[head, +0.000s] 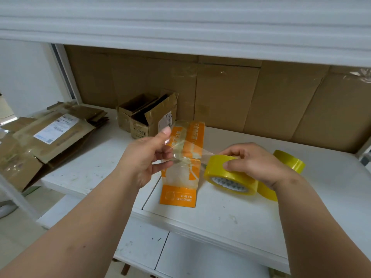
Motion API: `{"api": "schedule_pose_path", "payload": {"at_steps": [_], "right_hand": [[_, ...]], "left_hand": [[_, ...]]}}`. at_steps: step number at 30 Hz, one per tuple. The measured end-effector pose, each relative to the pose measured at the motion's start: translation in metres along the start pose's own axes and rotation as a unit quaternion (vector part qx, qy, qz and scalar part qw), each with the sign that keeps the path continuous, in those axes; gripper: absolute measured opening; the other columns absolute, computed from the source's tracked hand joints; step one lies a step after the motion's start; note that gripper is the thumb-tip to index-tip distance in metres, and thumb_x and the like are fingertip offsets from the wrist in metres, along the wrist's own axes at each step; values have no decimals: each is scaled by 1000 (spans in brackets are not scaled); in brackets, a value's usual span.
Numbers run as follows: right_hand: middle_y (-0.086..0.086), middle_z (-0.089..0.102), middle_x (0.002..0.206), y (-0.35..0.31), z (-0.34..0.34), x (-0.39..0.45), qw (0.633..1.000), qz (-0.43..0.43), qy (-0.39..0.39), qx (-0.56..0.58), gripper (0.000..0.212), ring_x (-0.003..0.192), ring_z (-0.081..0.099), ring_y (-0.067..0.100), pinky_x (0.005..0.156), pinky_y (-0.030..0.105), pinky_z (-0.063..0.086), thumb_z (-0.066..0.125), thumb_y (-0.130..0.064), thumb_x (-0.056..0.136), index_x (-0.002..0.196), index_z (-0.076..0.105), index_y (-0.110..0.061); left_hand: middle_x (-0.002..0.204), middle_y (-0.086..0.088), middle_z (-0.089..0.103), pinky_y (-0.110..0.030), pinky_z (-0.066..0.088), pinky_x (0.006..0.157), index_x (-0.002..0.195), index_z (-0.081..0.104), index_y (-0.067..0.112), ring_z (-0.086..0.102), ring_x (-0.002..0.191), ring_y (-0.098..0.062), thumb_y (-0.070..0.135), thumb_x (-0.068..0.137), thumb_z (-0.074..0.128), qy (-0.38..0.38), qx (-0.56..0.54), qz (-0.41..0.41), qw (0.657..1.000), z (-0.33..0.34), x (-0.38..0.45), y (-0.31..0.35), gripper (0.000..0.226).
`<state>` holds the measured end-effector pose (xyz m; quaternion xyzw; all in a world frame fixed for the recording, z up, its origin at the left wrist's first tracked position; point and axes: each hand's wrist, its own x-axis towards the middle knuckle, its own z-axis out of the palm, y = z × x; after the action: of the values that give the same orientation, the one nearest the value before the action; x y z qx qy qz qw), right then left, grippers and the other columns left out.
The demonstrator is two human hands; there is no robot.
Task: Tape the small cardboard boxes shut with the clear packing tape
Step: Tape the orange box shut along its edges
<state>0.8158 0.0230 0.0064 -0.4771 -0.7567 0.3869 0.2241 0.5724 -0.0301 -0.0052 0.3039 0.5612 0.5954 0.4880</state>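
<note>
An orange and white cardboard box (183,177) lies on the white table (220,213), partly wrapped in clear tape. My right hand (259,163) grips a yellow-tinted roll of clear packing tape (228,175) just right of the box. A strip of tape (180,155) stretches from the roll leftwards over the box. My left hand (148,155) pinches the free end of that strip above the box's left side.
A second tape roll (291,160) lies behind my right hand. Two open brown boxes (148,115) stand at the back, against a cardboard wall. Flattened brown cartons (50,137) are piled at the left. The table's front edge is near me.
</note>
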Motion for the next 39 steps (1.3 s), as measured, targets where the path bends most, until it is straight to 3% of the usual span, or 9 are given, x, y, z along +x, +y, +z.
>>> {"api": "schedule_pose_path", "payload": {"at_steps": [2, 6, 10, 13, 19, 25, 30, 35, 39], "right_hand": [[-5, 75, 93, 3, -3, 2, 1000, 1, -1, 6, 18, 90, 70, 14, 82, 31, 53, 76, -19, 81, 99, 75, -24], [-3, 76, 92, 11, -5, 6, 999, -7, -8, 45, 23, 88, 71, 14, 78, 25, 53, 82, -24, 75, 96, 75, -24], [13, 75, 95, 25, -11, 12, 986, -2, -20, 165, 45, 91, 71, 32, 85, 43, 54, 79, -36, 53, 95, 78, -17], [23, 73, 98, 33, -15, 17, 977, -3, -20, 214, 51, 96, 69, 42, 90, 53, 52, 78, -40, 51, 95, 78, -13], [11, 76, 87, 31, -12, 23, 992, 19, 5, 126, 33, 86, 73, 32, 90, 54, 56, 76, -40, 66, 89, 78, -16], [4, 73, 84, 20, -5, 36, 994, 56, 21, -93, 24, 82, 69, 20, 80, 38, 55, 72, -40, 86, 85, 74, -16], [6, 72, 83, 14, -4, 39, 994, 84, 17, -74, 21, 81, 68, 21, 77, 35, 54, 73, -37, 85, 82, 75, -16], [19, 72, 91, 13, 1, 46, 990, 95, 33, -100, 42, 87, 69, 30, 83, 41, 54, 65, -42, 89, 90, 74, -2], [13, 71, 76, 17, 6, 51, 982, 116, 29, -144, 59, 77, 69, 26, 78, 40, 55, 59, -62, 87, 75, 70, -5]], "left_hand": [[78, -11, 67, -37, 61, 68, 94, 66, 6, 64, 71, -20, 26, 83, 76, -13, 33, 9, 999, 0, 3, 1, 25], [67, -7, 67, -33, 60, 63, 84, 64, 7, 60, 60, -18, 10, 90, 68, 39, 27, 41, 998, 0, 12, -4, 8], [65, -7, 64, -35, 60, 65, 82, 63, 8, 57, 56, -16, 6, 93, 64, 81, 10, 44, 996, -4, 19, -9, 10], [65, -9, 64, -30, 58, 60, 84, 63, 5, 56, 55, -16, 4, 92, 64, 99, 0, 37, 994, -11, 22, -12, 9], [68, -11, 65, -28, 59, 61, 82, 64, 3, 58, 56, -16, 3, 92, 64, 148, -5, 57, 987, -14, 24, -20, 10], [73, -12, 67, -29, 59, 65, 85, 67, 4, 59, 62, -18, 6, 92, 65, 198, 12, 88, 976, -18, 28, -19, 7], [73, -12, 67, -29, 60, 64, 89, 68, 2, 61, 65, -20, 7, 91, 67, 196, 4, 52, 979, -25, 33, -21, 5], [71, -12, 67, -31, 59, 67, 85, 67, 2, 60, 64, -21, 7, 89, 70, 189, -17, 15, 982, -30, 36, -29, 7], [68, -13, 66, -31, 58, 67, 88, 66, -1, 58, 63, -22, 6, 89, 69, 186, -25, -3, 982, -32, 40, -32, 8]]}}
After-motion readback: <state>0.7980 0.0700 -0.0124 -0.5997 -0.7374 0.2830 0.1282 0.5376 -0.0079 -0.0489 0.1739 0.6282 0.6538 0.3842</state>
